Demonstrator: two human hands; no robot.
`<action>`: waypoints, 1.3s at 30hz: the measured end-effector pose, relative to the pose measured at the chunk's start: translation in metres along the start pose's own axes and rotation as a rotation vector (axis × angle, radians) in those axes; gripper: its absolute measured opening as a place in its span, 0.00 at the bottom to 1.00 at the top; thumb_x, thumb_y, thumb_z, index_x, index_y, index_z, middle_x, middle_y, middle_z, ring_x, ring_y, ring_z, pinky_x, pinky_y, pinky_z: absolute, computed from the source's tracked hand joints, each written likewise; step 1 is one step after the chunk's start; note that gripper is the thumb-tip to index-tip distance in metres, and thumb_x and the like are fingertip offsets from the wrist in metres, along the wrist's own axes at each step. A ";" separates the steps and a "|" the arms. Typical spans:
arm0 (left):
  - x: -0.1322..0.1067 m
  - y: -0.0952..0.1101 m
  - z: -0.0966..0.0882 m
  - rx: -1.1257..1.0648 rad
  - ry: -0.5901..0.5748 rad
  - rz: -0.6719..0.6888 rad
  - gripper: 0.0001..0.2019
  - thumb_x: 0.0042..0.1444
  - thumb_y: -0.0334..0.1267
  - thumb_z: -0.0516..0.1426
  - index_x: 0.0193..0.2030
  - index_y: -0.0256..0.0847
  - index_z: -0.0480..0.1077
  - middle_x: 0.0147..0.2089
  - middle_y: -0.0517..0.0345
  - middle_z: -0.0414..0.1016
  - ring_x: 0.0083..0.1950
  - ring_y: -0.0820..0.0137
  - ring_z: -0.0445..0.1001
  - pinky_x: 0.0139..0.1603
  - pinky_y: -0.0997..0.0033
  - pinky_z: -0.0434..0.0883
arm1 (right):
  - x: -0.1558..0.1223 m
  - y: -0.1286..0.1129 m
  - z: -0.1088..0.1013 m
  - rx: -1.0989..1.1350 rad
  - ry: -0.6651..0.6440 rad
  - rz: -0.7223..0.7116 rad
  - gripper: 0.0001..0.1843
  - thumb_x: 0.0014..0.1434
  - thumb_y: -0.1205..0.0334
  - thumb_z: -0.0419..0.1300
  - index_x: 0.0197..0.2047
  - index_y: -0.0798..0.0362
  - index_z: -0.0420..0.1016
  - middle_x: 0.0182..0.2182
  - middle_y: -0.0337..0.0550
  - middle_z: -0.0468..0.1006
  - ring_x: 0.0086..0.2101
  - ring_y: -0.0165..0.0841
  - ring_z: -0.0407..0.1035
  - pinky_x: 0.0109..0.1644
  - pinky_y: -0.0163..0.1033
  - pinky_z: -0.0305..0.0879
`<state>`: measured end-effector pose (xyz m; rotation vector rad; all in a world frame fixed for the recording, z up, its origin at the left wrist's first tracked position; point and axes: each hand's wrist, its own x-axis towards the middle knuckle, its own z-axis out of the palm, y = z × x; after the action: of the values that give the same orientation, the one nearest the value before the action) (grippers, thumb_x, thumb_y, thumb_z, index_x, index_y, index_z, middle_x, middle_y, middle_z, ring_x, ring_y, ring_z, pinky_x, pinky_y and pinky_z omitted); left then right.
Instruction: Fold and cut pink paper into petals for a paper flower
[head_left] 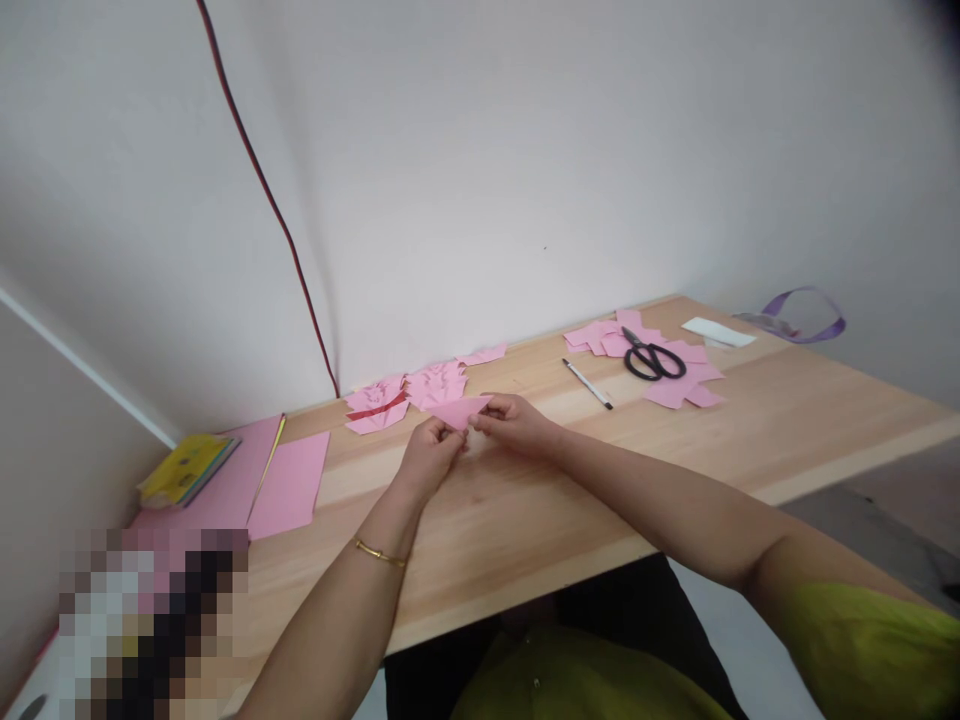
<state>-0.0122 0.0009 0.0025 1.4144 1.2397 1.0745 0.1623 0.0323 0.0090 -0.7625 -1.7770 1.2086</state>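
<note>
Between my two hands, over the middle of the table, is a folded piece of pink paper (456, 410), roughly triangular with its long edge facing the wall. My left hand (433, 455) pinches its lower left side, and a gold bangle circles that wrist. With closed fingers my right hand (514, 422) grips the right corner. Part of the paper's lower tip is hidden by the fingers. Just beyond my left hand lie rows of folded pink paper pieces (435, 383), with a red strip (377, 407) among them.
Black-handled scissors (654, 360) rest on loose pink paper pieces (686, 385) at the right. Nearby are a pen (587, 384), a white strip (718, 332) and a purple band (829, 325). Leftward lie pink sheets (292, 485), a yellow stick (268, 462) and a yellow packet (184, 468).
</note>
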 end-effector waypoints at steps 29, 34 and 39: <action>0.000 0.007 0.001 -0.141 -0.036 -0.014 0.12 0.45 0.40 0.62 0.35 0.35 0.72 0.26 0.59 0.71 0.27 0.74 0.67 0.31 0.74 0.64 | 0.000 0.003 -0.002 0.024 -0.013 0.021 0.15 0.54 0.54 0.59 0.35 0.58 0.74 0.29 0.41 0.72 0.29 0.28 0.64 0.33 0.34 0.61; 0.003 0.003 -0.002 -0.167 0.018 -0.001 0.15 0.45 0.43 0.63 0.36 0.35 0.73 0.25 0.59 0.71 0.27 0.75 0.67 0.31 0.74 0.65 | 0.000 0.003 -0.002 -0.027 -0.052 -0.001 0.15 0.54 0.54 0.58 0.38 0.58 0.74 0.29 0.41 0.72 0.29 0.27 0.63 0.33 0.34 0.60; 0.005 -0.005 -0.004 -0.122 0.043 -0.035 0.14 0.44 0.43 0.64 0.34 0.34 0.74 0.25 0.57 0.72 0.27 0.74 0.69 0.31 0.74 0.65 | 0.002 0.004 -0.005 -0.026 0.039 -0.005 0.14 0.54 0.53 0.58 0.34 0.57 0.71 0.27 0.39 0.70 0.28 0.27 0.62 0.32 0.33 0.58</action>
<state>-0.0164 0.0068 -0.0012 1.2790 1.2047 1.1418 0.1661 0.0377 0.0067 -0.7916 -1.7651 1.1619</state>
